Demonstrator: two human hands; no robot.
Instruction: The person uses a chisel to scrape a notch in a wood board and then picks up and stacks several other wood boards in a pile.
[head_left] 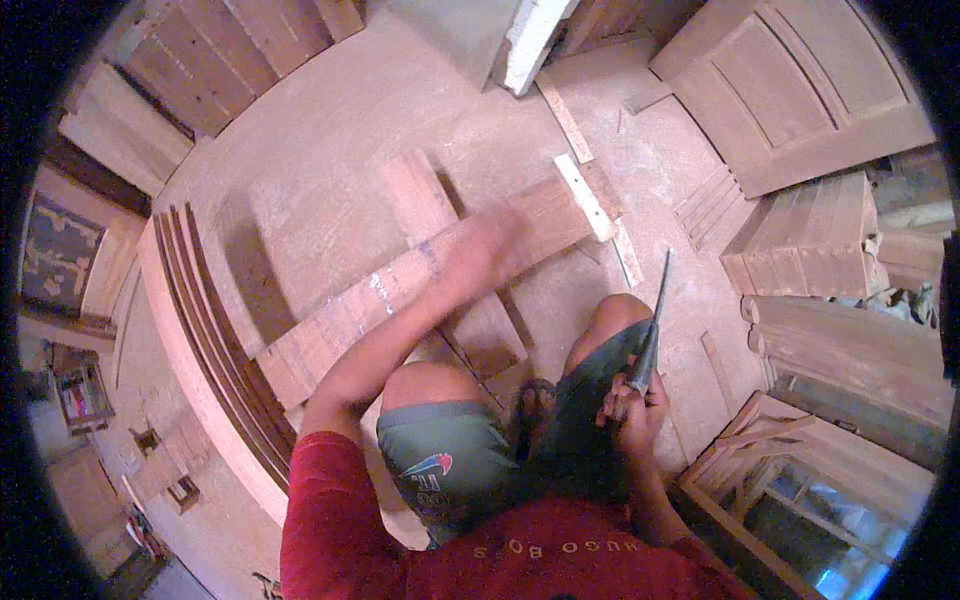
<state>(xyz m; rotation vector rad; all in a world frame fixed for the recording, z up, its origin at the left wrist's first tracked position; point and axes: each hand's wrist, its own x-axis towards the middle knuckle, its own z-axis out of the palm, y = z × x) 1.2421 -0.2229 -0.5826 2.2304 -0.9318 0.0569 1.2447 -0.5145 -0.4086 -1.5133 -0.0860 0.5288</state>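
Observation:
My left hand (488,250) is over a long wooden plank (335,325), smeared by motion; whether it grips or only touches the board is unclear. The plank lies diagonally across a shorter board (412,185). Near the plank's far end, a pale wooden strip (580,190) with dark dots lies crosswise. In my right hand (632,405), beside my right thigh, is a long, narrow, dark metal tool (655,310), pointing away from me. Its exact kind is hard to tell.
Long curved-looking strips (200,330) run along my left. Panelled doors (780,90), stacked timber (800,240) and a framed window (800,510) stand at the right. Boards (230,50) lean at the back left. Loose sticks (565,120) lie on the dusty floor.

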